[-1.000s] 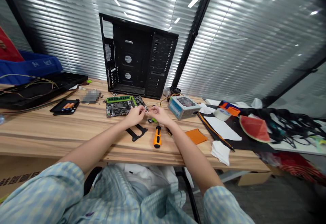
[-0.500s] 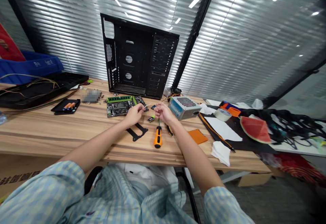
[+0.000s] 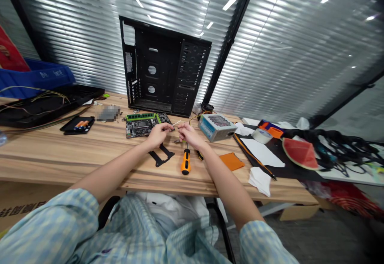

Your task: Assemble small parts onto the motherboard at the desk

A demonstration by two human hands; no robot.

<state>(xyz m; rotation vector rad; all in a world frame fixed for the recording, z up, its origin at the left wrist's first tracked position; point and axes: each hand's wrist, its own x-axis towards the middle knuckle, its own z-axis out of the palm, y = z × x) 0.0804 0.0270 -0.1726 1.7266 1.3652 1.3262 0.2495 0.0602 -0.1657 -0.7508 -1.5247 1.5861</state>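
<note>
My left hand (image 3: 159, 135) is closed in a pinch on a thin white stick (image 3: 177, 123), just off the right edge of the green-and-black motherboard (image 3: 140, 127). The stick slants up toward my right hand (image 3: 189, 135), whose fingers are curled together; anything in them is too small to make out. Below my right hand lies a screwdriver (image 3: 186, 163) with an orange and black handle, its shaft partly covered by the hand. A black bracket (image 3: 162, 161) rests on the table in front of my left hand. A small item (image 3: 177, 141) lies between the hands, mostly hidden.
Behind the motherboard stands a black computer case (image 3: 163, 68). A power supply (image 3: 216, 127) is at the right, with an orange plate (image 3: 232, 161) nearer me. Further right are a tape roll (image 3: 262, 136) and a watermelon-slice shape (image 3: 300, 153). A black tray with batteries (image 3: 81, 125) lies left.
My right hand has shifted a little left and its fingers have curled nearer to my left hand. It now covers more of the small green-tipped item. The white stick has tilted slightly.
</note>
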